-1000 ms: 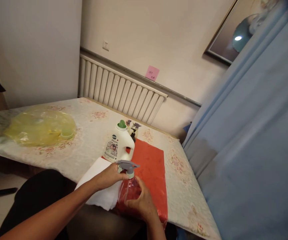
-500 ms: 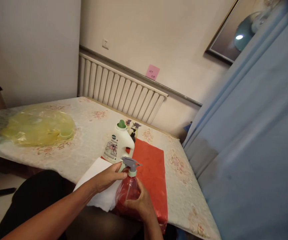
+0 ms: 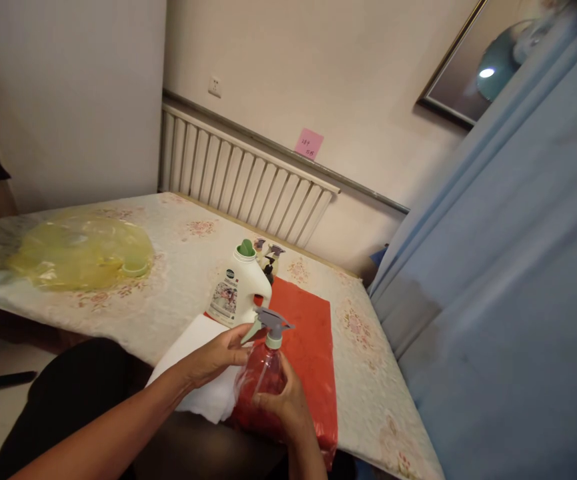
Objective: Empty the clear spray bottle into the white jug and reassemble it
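A clear spray bottle (image 3: 262, 373) with a grey and pale green spray head stands slightly tilted at the table's near edge. My right hand (image 3: 288, 403) grips its body from the right, thumb in front. On the other side, my left hand (image 3: 225, 353) is closed against the bottle's upper part, just under the trigger; some of its fingertips are hidden behind the bottle. Right behind is a white jug (image 3: 241, 290) with a handle and a green pouring spout. A white cloth (image 3: 203, 393) lies under my left forearm, and a red sheet (image 3: 305, 360) spreads beneath the bottle.
Several smaller pump and spray bottles (image 3: 271, 260) stand partly hidden behind the jug. A yellow plastic bag (image 3: 83, 250) with a round lid-like piece lies at the left of the flowered tablecloth (image 3: 178, 267). A blue curtain (image 3: 508, 267) hangs along the right side.
The spray bottle has turned a little and shifted slightly right. My left hand's fingers have slid from the spray head to below the trigger. My right hand keeps its grip.
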The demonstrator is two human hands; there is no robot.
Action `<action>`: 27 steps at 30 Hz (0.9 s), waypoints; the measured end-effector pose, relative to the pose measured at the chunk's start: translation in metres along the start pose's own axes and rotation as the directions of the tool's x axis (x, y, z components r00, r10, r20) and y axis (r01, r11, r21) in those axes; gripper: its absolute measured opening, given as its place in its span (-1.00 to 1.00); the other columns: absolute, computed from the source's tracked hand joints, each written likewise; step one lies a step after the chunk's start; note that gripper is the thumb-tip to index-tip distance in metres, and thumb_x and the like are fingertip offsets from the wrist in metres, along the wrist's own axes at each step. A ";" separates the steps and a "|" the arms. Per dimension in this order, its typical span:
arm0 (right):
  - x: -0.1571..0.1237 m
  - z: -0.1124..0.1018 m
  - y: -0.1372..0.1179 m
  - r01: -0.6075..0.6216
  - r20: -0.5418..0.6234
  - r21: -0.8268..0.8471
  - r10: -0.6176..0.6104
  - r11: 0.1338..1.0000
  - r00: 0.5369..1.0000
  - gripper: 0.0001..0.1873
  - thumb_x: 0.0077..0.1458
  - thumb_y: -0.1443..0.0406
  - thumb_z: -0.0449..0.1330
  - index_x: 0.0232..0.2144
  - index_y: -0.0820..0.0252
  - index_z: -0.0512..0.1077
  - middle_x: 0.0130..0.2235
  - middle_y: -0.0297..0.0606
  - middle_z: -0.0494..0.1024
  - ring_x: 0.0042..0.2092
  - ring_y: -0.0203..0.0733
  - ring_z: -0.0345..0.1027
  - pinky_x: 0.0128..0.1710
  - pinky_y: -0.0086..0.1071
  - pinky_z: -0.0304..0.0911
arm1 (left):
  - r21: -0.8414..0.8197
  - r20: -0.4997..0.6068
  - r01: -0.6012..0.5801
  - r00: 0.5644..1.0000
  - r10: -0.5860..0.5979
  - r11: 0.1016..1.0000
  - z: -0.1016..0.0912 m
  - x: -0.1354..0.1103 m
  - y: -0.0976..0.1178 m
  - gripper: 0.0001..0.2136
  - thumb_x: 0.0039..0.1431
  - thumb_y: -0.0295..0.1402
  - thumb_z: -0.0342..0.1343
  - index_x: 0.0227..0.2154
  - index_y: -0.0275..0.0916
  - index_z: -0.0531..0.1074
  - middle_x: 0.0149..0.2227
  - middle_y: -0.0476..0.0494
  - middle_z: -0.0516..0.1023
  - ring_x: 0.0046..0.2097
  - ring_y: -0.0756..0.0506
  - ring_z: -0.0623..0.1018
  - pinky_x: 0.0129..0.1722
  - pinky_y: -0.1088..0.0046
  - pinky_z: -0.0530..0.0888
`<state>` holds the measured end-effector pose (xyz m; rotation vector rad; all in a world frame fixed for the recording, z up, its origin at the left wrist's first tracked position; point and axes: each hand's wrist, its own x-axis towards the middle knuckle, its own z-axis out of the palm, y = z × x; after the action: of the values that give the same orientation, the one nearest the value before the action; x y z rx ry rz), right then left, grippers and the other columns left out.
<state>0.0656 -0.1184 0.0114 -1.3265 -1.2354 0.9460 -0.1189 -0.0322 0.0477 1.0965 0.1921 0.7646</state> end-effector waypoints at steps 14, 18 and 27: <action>0.003 -0.006 -0.035 0.085 0.084 0.099 -0.093 0.992 0.992 -0.11 -0.34 0.25 0.49 0.12 0.09 0.35 0.09 -0.18 0.52 0.15 0.10 0.35 0.17 -0.11 0.24 | -0.545 0.018 0.292 0.941 -0.338 0.786 0.014 -0.014 -0.062 -0.43 0.19 0.14 0.02 0.04 -0.21 0.44 -0.05 -0.27 0.59 -0.24 -0.17 0.62 -0.28 0.30 0.54; -0.002 -0.006 -0.036 0.071 0.089 0.085 -0.079 0.994 0.993 -0.11 -0.31 0.34 0.44 0.15 0.08 0.31 0.13 -0.20 0.49 0.18 0.07 0.33 0.18 -0.15 0.23 | -0.588 0.004 0.263 0.947 -0.323 0.764 0.021 -0.015 -0.057 -0.45 0.23 0.08 0.03 0.15 -0.17 0.36 0.00 -0.27 0.58 -0.24 -0.13 0.63 -0.32 0.41 0.53; 0.008 -0.022 -0.057 0.148 0.033 0.239 -0.160 0.960 0.987 -0.32 -0.13 0.02 0.37 0.04 0.13 0.42 0.10 -0.09 0.51 0.16 0.11 0.34 0.15 -0.09 0.26 | -0.634 0.018 0.263 0.945 -0.326 0.727 0.021 -0.021 -0.064 -0.45 0.21 0.08 0.06 0.07 -0.24 0.41 0.00 -0.29 0.58 -0.06 -0.23 0.61 -0.29 0.36 0.51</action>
<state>0.0789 -0.1185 0.0710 -1.0102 -1.2061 0.9874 -0.0942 -0.0758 -0.0024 0.3663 0.1670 0.5260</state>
